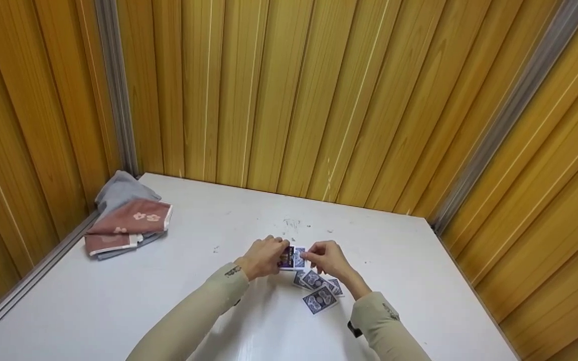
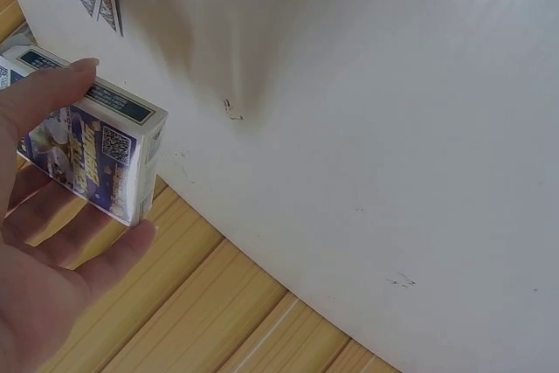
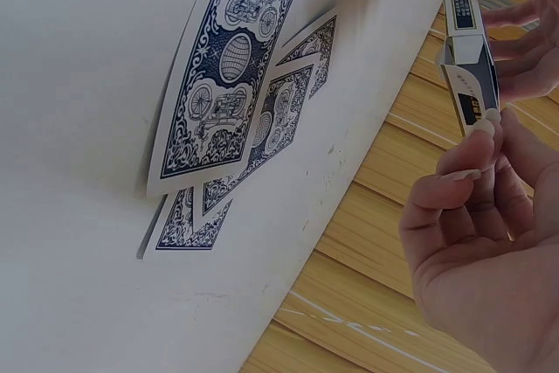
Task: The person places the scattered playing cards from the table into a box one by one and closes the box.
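Observation:
My left hand [image 1: 265, 256] grips a small playing card box [image 2: 92, 150], purple and printed on its broad face, with the thumb along its narrow side and the fingers around the opposite side. At the box's right end, in the head view, a blue-backed playing card [image 1: 299, 257] shows. My right hand [image 1: 330, 259] pinches the outer edge of the piece at that end between thumb and fingertips. Below both hands, several playing cards [image 3: 231, 67] lie loosely overlapped on the white table [image 1: 399, 281], ornate blue backs up.
A folded cloth, red-brown with pale flowers [image 1: 133, 223], lies over a grey cloth [image 1: 126, 190] at the table's left back corner. Yellow wood-look panels [image 1: 279, 100] stand behind and at both sides. Small dark marks [image 1: 293, 223] dot the tabletop beyond the hands.

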The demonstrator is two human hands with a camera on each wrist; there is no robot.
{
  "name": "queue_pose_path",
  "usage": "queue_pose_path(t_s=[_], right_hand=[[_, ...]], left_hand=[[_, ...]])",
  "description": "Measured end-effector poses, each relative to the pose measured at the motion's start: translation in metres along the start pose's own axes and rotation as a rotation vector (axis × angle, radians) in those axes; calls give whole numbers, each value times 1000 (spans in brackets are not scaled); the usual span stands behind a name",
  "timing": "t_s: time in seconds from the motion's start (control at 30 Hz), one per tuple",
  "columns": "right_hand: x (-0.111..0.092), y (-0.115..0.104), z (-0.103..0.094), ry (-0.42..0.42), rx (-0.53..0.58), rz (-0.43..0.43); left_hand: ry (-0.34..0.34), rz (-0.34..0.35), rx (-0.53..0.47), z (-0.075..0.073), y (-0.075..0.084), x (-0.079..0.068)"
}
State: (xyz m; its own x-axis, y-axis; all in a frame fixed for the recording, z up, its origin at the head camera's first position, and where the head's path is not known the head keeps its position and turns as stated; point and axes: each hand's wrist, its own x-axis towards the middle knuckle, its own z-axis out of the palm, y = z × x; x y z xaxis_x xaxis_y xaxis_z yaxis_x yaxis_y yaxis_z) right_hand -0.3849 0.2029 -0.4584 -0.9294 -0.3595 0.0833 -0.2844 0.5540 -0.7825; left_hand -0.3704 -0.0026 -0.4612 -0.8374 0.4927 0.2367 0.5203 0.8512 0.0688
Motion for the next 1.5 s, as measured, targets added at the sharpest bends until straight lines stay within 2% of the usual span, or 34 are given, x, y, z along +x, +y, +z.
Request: queue_pose_path(t_s=[0.23,0.43,0.77,1.0,1.07,1.17,1.27,1.37,1.5], right_hand=[[0,3,2,2,10,32],[-1,4,2,18,-26,37],[4,4,17,17,-59,30],[1,12,8,8,-20,78],[-2,17,2,14,-58,86],[-8,26,-5,23,-174,104],[-14,36,-8,25,-265,149],[-17,45,-6,23,-325,162],[-16,52,5,27,-335,190]], left_hand=[[11,7,-4,1,1,0],[42,30,-13,1,1,-1],[47,54,-24,3,7,0],[31,34,-20,2,2,-1],[27,25,-26,1,1,0],[22,15,-32,1,-1,-1],[22,17,-34,3,-2,-1],[24,16,-34,5,-2,-2],[17,2,-47,7,-1,-2]])
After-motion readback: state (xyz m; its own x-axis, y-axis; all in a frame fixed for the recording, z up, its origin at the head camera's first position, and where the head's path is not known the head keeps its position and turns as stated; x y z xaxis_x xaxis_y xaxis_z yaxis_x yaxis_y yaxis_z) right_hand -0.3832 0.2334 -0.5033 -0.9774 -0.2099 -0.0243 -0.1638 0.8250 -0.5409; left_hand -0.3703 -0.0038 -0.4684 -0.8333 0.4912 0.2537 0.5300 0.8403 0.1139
